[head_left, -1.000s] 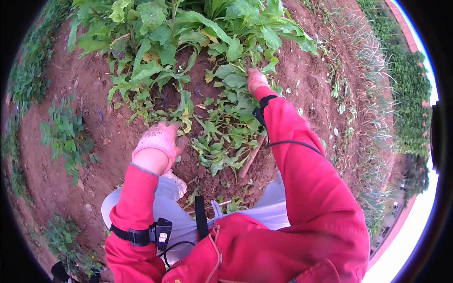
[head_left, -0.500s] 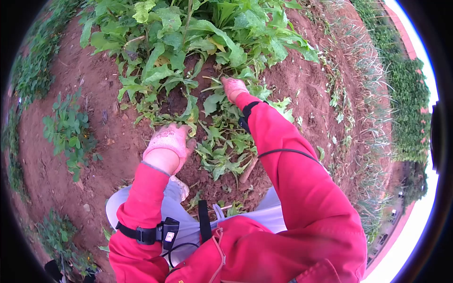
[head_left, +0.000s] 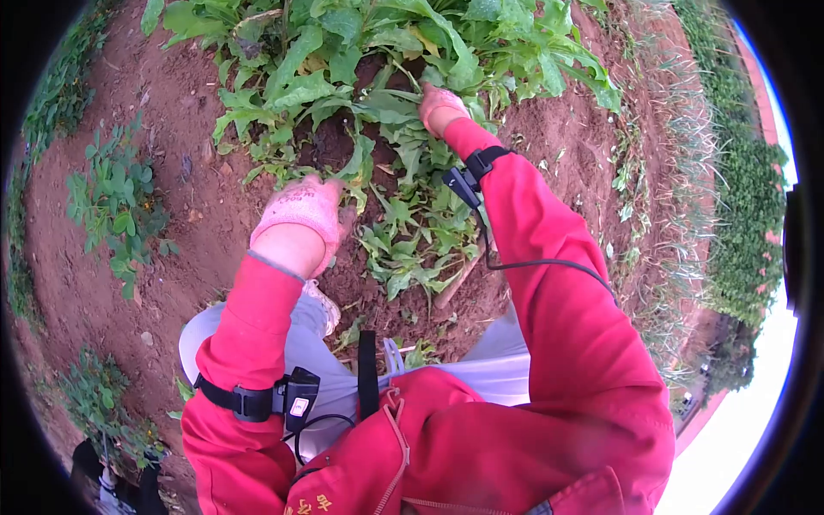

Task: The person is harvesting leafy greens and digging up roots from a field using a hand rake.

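Note:
My left hand (head_left: pixel 300 210), in a pink glove, is low over the soil at the left edge of the leafy plants. Its fingers curl downward beside a few leaves, and what they hold, if anything, is hidden. My right hand (head_left: pixel 441 110), also gloved in pink, reaches in at the base of the tall leafy green plants (head_left: pixel 343 81). Its fingers are closed among the stalks, with leaves hiding the tips. Between and below my hands lies a heap of loose leafy greens (head_left: pixel 410 249). A wooden stick or handle (head_left: pixel 457 281) pokes out beside the heap.
Reddish soil (head_left: pixel 206 249) surrounds the plants. A small bushy plant (head_left: pixel 120 206) grows to the left. A strip of thin, grassy plants (head_left: pixel 678 180) runs along the right, with a green hedge (head_left: pixel 734 172) beyond. My shoe (head_left: pixel 324 305) is close below my left hand.
My right hand has moved farther forward and slightly right into the plants, with its forearm turned. My left hand has shifted a little up and left in view.

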The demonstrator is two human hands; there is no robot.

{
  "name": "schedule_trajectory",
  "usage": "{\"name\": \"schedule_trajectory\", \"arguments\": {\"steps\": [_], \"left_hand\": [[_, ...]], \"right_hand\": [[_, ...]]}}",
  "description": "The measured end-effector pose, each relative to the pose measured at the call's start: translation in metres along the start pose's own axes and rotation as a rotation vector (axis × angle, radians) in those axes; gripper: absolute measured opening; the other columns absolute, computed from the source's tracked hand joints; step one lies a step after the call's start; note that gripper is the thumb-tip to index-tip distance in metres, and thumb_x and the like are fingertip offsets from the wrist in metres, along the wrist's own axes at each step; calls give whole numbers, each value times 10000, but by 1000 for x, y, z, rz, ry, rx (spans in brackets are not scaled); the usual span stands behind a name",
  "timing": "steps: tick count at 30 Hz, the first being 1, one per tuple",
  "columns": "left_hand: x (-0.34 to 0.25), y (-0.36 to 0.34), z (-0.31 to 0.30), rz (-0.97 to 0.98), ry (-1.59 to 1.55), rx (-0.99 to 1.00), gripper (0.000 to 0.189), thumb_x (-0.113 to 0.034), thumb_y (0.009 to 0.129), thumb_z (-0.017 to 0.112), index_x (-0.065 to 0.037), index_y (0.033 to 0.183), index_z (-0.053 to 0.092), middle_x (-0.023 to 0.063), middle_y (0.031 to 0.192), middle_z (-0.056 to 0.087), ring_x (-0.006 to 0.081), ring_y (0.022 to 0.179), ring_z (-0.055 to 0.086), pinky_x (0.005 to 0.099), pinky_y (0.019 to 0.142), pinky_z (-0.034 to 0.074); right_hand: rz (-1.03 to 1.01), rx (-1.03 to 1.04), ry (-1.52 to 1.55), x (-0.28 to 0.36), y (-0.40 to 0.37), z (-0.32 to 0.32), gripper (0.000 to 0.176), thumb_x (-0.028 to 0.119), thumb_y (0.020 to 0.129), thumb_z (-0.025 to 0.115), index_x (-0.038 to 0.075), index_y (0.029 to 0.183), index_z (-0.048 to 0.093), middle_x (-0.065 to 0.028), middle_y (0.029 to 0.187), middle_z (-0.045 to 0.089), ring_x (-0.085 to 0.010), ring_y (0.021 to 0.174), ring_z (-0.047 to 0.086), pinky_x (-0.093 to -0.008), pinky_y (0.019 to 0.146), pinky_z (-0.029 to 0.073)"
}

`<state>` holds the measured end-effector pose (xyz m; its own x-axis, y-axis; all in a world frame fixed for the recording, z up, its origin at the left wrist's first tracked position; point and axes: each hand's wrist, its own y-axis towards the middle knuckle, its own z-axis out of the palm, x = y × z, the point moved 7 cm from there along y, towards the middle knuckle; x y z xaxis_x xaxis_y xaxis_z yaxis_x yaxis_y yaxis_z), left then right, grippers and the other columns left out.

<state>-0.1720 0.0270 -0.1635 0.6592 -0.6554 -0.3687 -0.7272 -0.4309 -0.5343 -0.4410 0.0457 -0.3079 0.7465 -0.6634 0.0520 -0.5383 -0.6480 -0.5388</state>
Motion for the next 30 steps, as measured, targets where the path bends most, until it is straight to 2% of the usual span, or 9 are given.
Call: {"name": "schedule_trajectory", "arguments": {"steps": [12,13,14,20,22,25,28,29,30], "left_hand": [[-5,-1,8,60,59,4,363,-297,838,522,-63,1115,547,196,1075,543,359,1006,525,418,883,418],[-7,-8,6,67,70,-3,353,-291,840,522,-59,1105,550,191,1074,544,357,1002,527,418,879,420],[-16,-20,-6,117,32,-22,346,-285,842,521,-56,1099,551,189,1072,544,356,999,527,417,875,423],[-12,-23,2,111,49,-104,331,-265,843,527,-46,1089,548,187,1055,546,353,987,527,411,856,431],[-13,-24,-2,105,48,-107,367,-266,841,536,-52,1139,516,201,1079,533,363,1011,517,409,872,427],[-20,-25,-12,83,-31,-201,445,-266,838,546,-66,1223,446,228,1134,502,379,1063,491,400,905,414],[-24,-17,-24,90,-233,-339,686,-268,756,654,-96,1328,316,246,1282,375,386,1157,427,384,966,384],[-27,-16,-28,117,-280,-399,748,-276,722,688,-99,1337,300,243,1304,347,383,1168,417,383,973,381],[-29,-15,-31,145,-323,-461,811,-284,688,723,-103,1346,285,240,1327,319,380,1180,408,382,980,377]], "right_hand": [[-89,-386,266,10,-171,-89,521,233,787,591,83,1259,430,-226,1023,594,-365,963,570,-394,826,458],[-100,-455,310,9,-180,-94,482,225,780,593,124,1232,459,-200,988,610,-360,940,575,-425,804,464],[63,-450,199,15,-198,-108,453,285,779,588,72,1173,523,-201,901,625,-321,888,603,-375,754,469],[-67,-490,593,32,-225,-116,428,143,789,561,90,1209,497,-206,948,615,-298,892,612,-342,767,472],[-232,-586,665,34,-227,-115,418,126,796,559,95,1209,498,-199,973,617,-274,903,616,-329,779,470],[-181,-517,839,35,-232,-109,398,122,811,546,90,1205,502,-171,987,629,-229,912,615,-310,793,464],[-91,-600,674,34,-236,-102,362,139,858,531,24,1198,485,-152,967,626,-220,890,613,-304,796,469],[-181,-668,672,19,-221,-84,403,192,796,620,85,1173,523,-164,990,628,-265,911,617,-329,815,456],[-183,-703,706,20,-217,-77,360,216,784,596,108,1118,516,-202,912,619,-375,898,582,-424,745,460]]}}
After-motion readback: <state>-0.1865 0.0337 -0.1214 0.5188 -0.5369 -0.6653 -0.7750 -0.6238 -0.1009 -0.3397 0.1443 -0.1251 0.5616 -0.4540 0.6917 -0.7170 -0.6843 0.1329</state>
